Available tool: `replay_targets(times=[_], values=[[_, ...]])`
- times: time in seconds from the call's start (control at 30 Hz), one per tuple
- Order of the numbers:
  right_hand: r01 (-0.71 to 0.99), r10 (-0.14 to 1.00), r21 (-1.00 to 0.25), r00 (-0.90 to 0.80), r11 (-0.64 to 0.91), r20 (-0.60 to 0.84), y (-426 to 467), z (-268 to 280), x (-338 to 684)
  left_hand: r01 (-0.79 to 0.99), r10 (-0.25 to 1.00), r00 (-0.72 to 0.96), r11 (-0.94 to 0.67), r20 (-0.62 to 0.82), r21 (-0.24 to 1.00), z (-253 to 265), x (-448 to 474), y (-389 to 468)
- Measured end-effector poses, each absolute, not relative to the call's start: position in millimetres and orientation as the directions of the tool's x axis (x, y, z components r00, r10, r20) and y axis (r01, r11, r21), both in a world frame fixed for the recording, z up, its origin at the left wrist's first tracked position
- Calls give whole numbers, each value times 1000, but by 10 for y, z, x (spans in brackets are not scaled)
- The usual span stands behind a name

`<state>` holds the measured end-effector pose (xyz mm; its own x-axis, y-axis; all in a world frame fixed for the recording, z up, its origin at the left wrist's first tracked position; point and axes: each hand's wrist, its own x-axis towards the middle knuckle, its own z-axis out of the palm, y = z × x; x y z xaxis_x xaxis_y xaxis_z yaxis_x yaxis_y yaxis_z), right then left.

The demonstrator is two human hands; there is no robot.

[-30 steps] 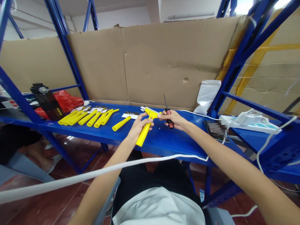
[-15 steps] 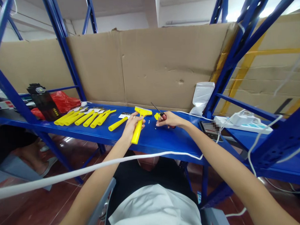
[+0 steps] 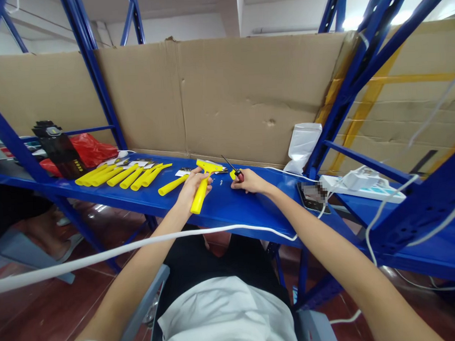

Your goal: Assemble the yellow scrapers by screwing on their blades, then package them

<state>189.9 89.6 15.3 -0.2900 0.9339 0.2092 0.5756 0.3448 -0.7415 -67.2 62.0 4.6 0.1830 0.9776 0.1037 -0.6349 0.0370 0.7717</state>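
Note:
My left hand (image 3: 192, 188) is closed around the yellow scraper (image 3: 201, 194), whose wide head points up and right and whose handle slants toward me. In my right hand (image 3: 248, 181) is a screwdriver (image 3: 238, 175) with a red and black handle. Its dark shaft points up and left, its tip apart from the scraper head. A small yellow plastic piece (image 3: 232, 174) lies just beside the right fingers, partly hidden. Tiny metallic bits (image 3: 221, 182) rest on the blue shelf (image 3: 237, 215) between the hands. Left of my left hand lies another yellow scraper handle (image 3: 173, 185).
Several yellow scrapers (image 3: 127, 176) lie in a row at the left, near a dark bottle (image 3: 63, 152) and a red bag (image 3: 94, 148). A white pouch (image 3: 304, 144), a phone (image 3: 312, 196) and a power strip (image 3: 382, 189) are at the right. A white cable (image 3: 140, 251) crosses before me.
The view has shifted slightly, so most things appear a little further left. Both hands keep their holds; my right hand and the screwdriver have moved slightly left over the shelf.

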Motion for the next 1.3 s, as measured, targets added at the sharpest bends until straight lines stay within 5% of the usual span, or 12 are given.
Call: replay_targets(times=[0.67,1.03,1.3], values=[[345,751,-700,-24,626,660,812,280,1675,-503,913,407,209,16,839,72,-593,566],[251,763,-744,32,619,645,656,360,1573,-521,855,517,354,-43,777,99,-459,437],[-70,848,-850,157,521,507,812,416,1691,-515,867,498,315,-21,797,34,-434,470]])
